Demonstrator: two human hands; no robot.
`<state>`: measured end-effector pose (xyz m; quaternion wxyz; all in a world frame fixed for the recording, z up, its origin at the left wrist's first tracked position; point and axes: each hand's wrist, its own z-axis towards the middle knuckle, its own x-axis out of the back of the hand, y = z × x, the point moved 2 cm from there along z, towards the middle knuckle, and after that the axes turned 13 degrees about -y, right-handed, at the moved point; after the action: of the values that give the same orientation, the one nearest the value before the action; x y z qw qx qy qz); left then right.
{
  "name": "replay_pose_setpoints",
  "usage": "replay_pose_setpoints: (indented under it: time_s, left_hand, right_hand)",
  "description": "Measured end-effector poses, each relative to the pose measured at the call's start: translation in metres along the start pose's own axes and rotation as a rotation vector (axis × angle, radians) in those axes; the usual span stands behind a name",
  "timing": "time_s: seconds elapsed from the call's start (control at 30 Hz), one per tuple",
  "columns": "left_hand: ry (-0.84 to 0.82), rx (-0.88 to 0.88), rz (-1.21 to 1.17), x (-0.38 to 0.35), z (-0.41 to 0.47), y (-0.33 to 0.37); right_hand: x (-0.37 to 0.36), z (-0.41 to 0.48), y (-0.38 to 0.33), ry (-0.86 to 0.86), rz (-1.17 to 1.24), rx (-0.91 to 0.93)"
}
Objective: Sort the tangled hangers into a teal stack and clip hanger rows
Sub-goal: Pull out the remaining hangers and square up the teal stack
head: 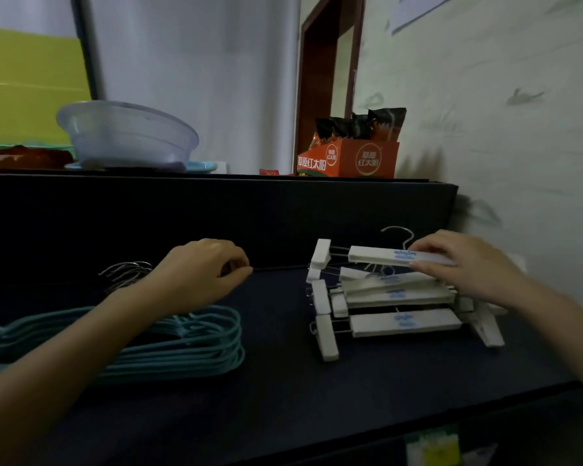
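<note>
While right hand [468,264] pinches top of four clip hangers [401,322], left hand [199,274] curls empty.

Pale wall [485,95], brown doorframe [317,79] (dim), dark shelf [283,381]

Dark navy surface [283,381] with two groups of hangers on it.
At the left lies a flat stack of teal hangers [189,351], their wire hooks [125,269] pointing toward the dark raised ledge [216,210] at the back. Well apart at the right sits a loose pile of white clip hangers [404,326], bars running left to right, the nearest one flat on the surface (the topmost clip hanger [377,256] is off the pile, pinched in the right hand [468,264]). The ledge carries a clear bowl [128,136] and an orange box [350,159].
</note>
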<state>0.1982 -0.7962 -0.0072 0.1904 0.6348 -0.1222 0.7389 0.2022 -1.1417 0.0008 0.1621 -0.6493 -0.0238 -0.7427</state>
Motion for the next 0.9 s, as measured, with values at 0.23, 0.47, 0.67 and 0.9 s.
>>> replay_pose_setpoints:
  time_s: [0.23, 0.47, 0.67, 0.9]
  left_hand:
    - [-0.041, 0.157, 0.000, -0.009, 0.009, 0.028]
    - [-0.055, 0.280, -0.007, -0.016, -0.001, 0.046]
    - [-0.058, 0.357, 0.012, -0.018, -0.012, 0.056]
    - [-0.013, 0.451, 0.040, -0.012, -0.045, 0.049]
  right_hand:
    - [-0.009, 0.050, 0.021, -0.171, 0.076, 0.188]
    - [-0.019, 0.069, 0.025, -0.317, 0.072, 0.263]
    - [-0.019, 0.070, 0.024, -0.336, -0.026, 0.262]
    - [-0.007, 0.066, -0.008, -0.157, -0.061, 0.343]
